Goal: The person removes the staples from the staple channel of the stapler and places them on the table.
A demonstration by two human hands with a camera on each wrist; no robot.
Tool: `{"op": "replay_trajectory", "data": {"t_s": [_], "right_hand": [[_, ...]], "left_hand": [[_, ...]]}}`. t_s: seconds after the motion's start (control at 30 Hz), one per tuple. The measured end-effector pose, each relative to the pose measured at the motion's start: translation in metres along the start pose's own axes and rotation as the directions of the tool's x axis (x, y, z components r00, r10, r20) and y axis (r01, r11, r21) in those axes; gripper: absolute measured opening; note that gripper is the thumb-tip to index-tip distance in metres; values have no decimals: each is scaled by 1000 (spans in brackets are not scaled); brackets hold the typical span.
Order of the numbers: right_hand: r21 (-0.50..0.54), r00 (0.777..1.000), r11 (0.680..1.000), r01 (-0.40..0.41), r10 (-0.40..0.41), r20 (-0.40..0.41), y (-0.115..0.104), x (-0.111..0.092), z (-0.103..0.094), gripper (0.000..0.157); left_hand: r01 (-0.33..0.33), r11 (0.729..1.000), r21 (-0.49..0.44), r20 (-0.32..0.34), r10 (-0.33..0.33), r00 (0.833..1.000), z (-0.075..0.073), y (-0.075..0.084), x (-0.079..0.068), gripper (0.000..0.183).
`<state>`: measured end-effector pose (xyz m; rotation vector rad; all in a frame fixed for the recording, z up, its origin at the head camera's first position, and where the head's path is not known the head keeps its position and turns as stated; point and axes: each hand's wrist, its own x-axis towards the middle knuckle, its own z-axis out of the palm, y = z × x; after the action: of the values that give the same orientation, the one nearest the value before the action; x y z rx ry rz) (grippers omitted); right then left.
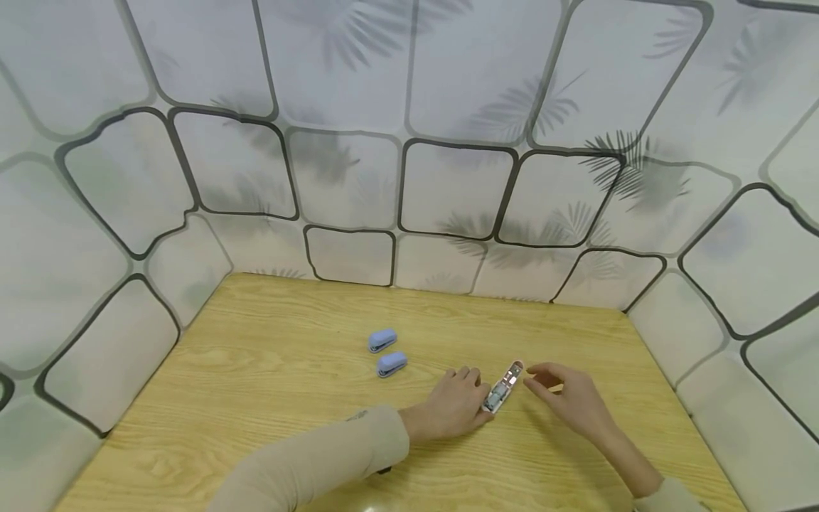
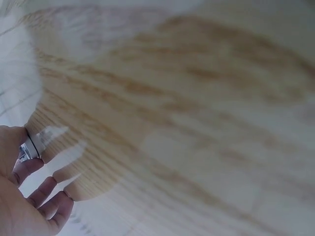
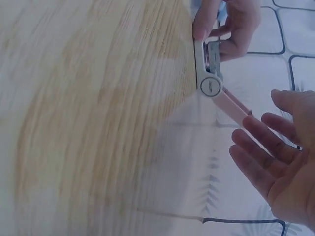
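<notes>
A small pink and white stapler (image 1: 503, 389) lies folded open on the wooden table, its metal inside facing up. My left hand (image 1: 456, 403) holds it by the white base; in the right wrist view the thumb and fingers are at the base end of the stapler (image 3: 210, 86). Just right of its far end is my right hand (image 1: 574, 402), thumb and fingers apart and gently bent. In the right wrist view, the fingertips of my right hand (image 3: 280, 162) come right up to the pink top cover. The left wrist view shows only part of the stapler (image 2: 32, 149).
Two blue mini staplers (image 1: 382, 340) (image 1: 392, 364) sit side by side on the table (image 1: 288, 334), beyond my left hand. White fabric walls (image 1: 345, 256) with dark outlines and leaf prints enclose the table at the back and both sides.
</notes>
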<state>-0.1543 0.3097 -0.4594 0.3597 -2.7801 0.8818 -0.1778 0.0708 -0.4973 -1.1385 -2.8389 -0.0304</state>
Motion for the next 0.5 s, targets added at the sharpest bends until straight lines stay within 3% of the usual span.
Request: {"op": "replay_trajectory", "data": {"t_s": [0.17,0.33,0.5], "right_hand": [[161,993,980,-113,106,53,-3,0,3,25],[351,965,904,-242,188,180,-6,2,4,31],[416,934,851,-320,208,292,-8,4,7,31]], "left_hand": [[-5,1000,-2,-4,5,1000,-1,0,0,41],[-6,1000,-15,4,6,1000,-3,0,0,41],[-5,1000,-8,2,5,1000,-3,0,0,39]]}}
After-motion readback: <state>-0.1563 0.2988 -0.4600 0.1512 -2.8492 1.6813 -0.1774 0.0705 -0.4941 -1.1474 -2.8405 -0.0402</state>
